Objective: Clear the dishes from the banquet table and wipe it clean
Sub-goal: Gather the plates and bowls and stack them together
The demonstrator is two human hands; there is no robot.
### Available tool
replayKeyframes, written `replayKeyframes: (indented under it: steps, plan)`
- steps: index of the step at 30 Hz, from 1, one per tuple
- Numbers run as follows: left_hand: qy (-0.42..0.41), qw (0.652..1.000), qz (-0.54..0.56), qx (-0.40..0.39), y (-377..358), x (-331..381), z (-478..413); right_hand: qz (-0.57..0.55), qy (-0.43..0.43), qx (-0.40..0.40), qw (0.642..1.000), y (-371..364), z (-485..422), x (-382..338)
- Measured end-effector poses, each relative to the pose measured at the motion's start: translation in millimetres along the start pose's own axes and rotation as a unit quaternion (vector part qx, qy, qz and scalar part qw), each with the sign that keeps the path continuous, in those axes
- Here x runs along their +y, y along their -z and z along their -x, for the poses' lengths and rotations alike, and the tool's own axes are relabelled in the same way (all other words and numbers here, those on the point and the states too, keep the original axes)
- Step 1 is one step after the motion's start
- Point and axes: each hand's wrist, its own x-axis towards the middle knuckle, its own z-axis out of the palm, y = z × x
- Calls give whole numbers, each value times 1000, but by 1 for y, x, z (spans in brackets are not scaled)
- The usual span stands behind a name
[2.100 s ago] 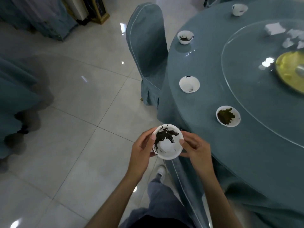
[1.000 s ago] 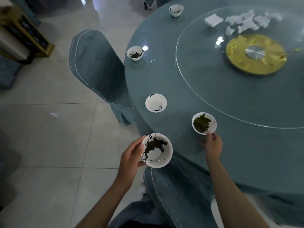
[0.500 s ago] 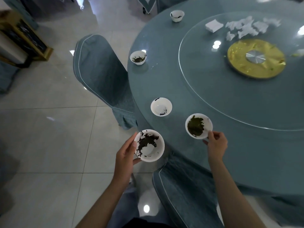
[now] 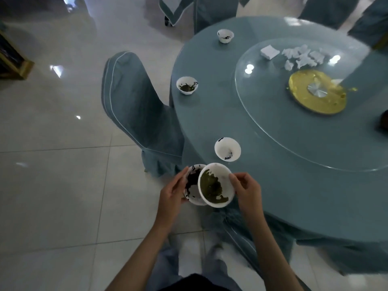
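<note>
Left hand has its fingers curled round a small white ceramic bowl smeared with dark leaves. Right hand pinches the rim of a second white bowl coated in green sludge, tilted over the first one, just off the edge of the round teal-clothed table. On the cloth: an almost clean white bowl close by, and a white bowl with green dregs further along. The big glass turntable carries crumpled white napkins. Teal-covered chair, glossy pale tile floor.
</note>
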Motion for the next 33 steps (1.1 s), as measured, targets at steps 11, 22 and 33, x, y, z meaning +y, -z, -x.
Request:
replayKeyframes:
  steps: [11,22,33]
  plan:
    - [3,999,9,-36,57,19,-30,41,38,-41,998,-79,-1,-25]
    - [14,993,-34,-110,36,31,-86,-27,19,-16,999,-74,-54,-30]
    - [35,992,-88,-88,-18,51,-181,-16,13,-13,1000,-61,-173,-16]
